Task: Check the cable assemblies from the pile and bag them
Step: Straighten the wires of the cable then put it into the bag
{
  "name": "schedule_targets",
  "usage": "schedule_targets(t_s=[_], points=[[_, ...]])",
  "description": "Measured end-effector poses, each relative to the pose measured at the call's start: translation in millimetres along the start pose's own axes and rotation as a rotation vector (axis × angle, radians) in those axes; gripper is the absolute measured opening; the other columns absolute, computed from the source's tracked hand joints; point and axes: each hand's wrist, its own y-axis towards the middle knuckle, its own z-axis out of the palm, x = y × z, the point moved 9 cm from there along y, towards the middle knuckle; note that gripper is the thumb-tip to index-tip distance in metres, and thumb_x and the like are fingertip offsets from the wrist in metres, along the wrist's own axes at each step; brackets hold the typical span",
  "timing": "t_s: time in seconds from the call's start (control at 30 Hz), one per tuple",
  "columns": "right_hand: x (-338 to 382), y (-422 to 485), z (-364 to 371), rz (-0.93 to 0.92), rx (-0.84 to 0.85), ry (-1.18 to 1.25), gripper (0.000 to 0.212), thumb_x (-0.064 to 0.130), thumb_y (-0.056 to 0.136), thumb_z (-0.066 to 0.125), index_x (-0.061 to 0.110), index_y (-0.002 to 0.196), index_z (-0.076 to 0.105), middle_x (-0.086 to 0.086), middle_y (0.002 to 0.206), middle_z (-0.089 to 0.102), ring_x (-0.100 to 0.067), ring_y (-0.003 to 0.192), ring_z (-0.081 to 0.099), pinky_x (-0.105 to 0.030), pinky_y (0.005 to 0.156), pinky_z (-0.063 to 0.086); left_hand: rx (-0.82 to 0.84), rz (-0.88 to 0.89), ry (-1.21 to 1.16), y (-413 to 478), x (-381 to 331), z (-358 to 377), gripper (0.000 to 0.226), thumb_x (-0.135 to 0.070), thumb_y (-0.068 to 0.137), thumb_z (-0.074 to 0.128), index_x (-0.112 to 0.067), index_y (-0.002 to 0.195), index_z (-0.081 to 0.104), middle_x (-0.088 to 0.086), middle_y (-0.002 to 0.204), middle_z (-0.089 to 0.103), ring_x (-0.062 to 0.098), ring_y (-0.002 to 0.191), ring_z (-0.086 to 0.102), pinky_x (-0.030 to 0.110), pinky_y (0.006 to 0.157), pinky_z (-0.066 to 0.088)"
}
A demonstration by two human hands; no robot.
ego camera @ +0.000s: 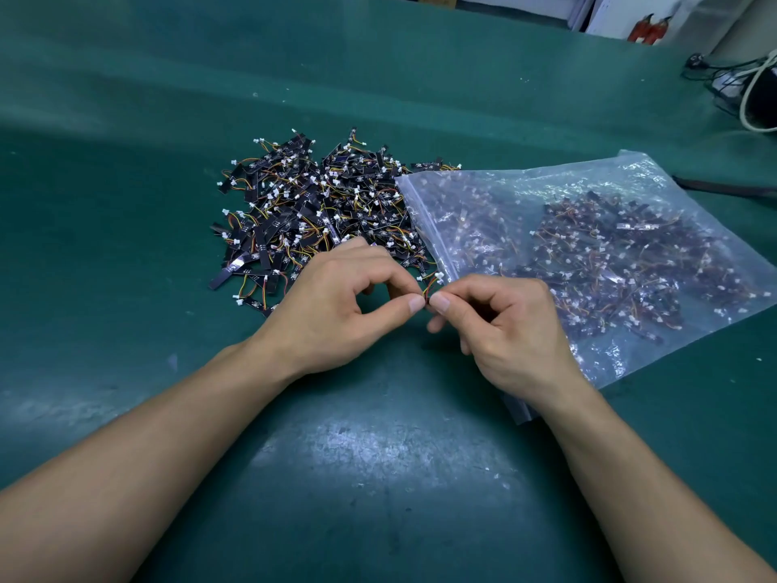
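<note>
Left hand: the left hand (336, 305) pinches 1 small cable assembly (429, 288) with its thumb and first finger. Its other fingers are curled in.
Right hand: the right hand (504, 326) pinches the same cable assembly from the other side, thumb and first finger close together. Its other fingers are curled too.
Held cable assembly: it sits between the 2 thumbs, just above the table. It has thin red and yellow wires and a little white plug that sticks up. Most of it is hidden by the fingertips.
Pile: the pile (319, 208) of loose cable assemblies lies on the table just past the left hand. They are black strips with thin wires and white plugs, all mixed up.
Bag: a clear plastic bag (525, 178) lies flat to the right of the pile, with many cable assemblies inside. Its zip edge faces the pile and 1 corner lies over the pile's right side.
Table: the table (378, 477) has a dark green top with a shiny worn patch near the person.
In the way: the left hand hides the near edge of the pile. The right hand and wrist hide the near corner of the bag.
Far off: 2 red things (649, 29) stand past the table, too blurry to name. A white cord (752, 98) loops at the far right edge, and a black cord (723, 187) lies just behind the bag.
</note>
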Motion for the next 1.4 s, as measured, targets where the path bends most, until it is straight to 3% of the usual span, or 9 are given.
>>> schedule_targets(t_s=[0.13, 0.3, 0.43, 0.67, 1.0, 1.27, 1.4], points=[[1.9, -1.1, 0.7, -0.001, 0.002, -0.006, 0.019, 0.027, 0.093, 0.067, 0.024, 0.075, 0.075, 0.018, 0.061, 0.067, -0.017, 0.045, 0.054, -0.035, 0.046, 0.044, 0.008, 0.011, -0.005, -0.4, -0.7, -0.4, 0.012, -0.021, 0.090, 0.071, -0.012, 0.083, 0.075, -0.004, 0.080, 0.070, 0.023, 0.077, 0.058, 0.039, 0.075, 0.048], [-3.0, -2.4, 3.6, 0.072, 0.015, 0.080, 0.020, 0.031, 0.091, 0.066, 0.020, 0.078, 0.076, -0.002, 0.065, 0.071, -0.017, 0.045, 0.055, -0.030, 0.047, 0.043, 0.005, 0.018, 0.018, 0.1, 0.4, -1.3, 0.013, -0.020, 0.092, 0.070, -0.012, 0.082, 0.074, -0.003, 0.078, 0.069, 0.019, 0.075, 0.055, 0.033, 0.074, 0.046], [-1.2, -2.9, 4.6, 0.062, 0.015, 0.083, 0.018, 0.030, 0.091, 0.067, 0.022, 0.077, 0.075, 0.000, 0.065, 0.071, -0.017, 0.045, 0.055, -0.027, 0.047, 0.043, -0.002, 0.014, 0.036, 0.2, 1.7, -2.6, 0.012, -0.021, 0.092, 0.070, -0.014, 0.082, 0.073, -0.005, 0.078, 0.068, 0.016, 0.075, 0.054, 0.030, 0.074, 0.045], [-3.6, -1.3, 3.5, 0.054, -0.004, 0.115, 0.017, 0.024, 0.093, 0.065, 0.022, 0.079, 0.074, 0.002, 0.066, 0.072, -0.014, 0.041, 0.052, -0.024, 0.046, 0.043, 0.029, -0.009, -0.012, -0.2, 2.8, -0.2, 0.022, -0.028, 0.097, 0.060, -0.012, 0.090, 0.074, -0.005, 0.083, 0.068, 0.022, 0.078, 0.055, 0.037, 0.077, 0.045], [-4.3, -2.1, 5.0, 0.095, 0.024, 0.198, 0.013, 0.031, 0.090, 0.068, 0.025, 0.080, 0.075, 0.003, 0.068, 0.073, -0.007, 0.044, 0.054, -0.020, 0.049, 0.042, 0.005, 0.009, 0.032, 0.8, -1.3, -1.8, 0.015, -0.018, 0.092, 0.067, -0.011, 0.080, 0.071, -0.007, 0.076, 0.064, 0.017, 0.074, 0.052, 0.031, 0.072, 0.043], [-4.0, -0.1, 3.8, 0.064, 0.016, 0.178, 0.015, 0.023, 0.093, 0.065, 0.023, 0.081, 0.074, 0.006, 0.069, 0.073, -0.010, 0.042, 0.053, -0.018, 0.048, 0.041, 0.020, -0.009, -0.020, -0.6, -0.3, -1.0, 0.026, -0.034, 0.093, 0.060, -0.014, 0.083, 0.073, -0.006, 0.079, 0.068, 0.020, 0.076, 0.056, 0.039, 0.073, 0.046], [-6.9, -0.2, 3.2, 0.086, 0.014, 0.189, 0.014, 0.024, 0.093, 0.066, 0.020, 0.083, 0.075, 0.004, 0.069, 0.073, -0.012, 0.043, 0.054, -0.020, 0.048, 0.042, 0.000, 0.012, -0.002, 0.2, -0.9, -1.0, 0.022, -0.029, 0.093, 0.064, -0.012, 0.082, 0.073, -0.008, 0.078, 0.066, 0.018, 0.074, 0.055, 0.038, 0.072, 0.046]])
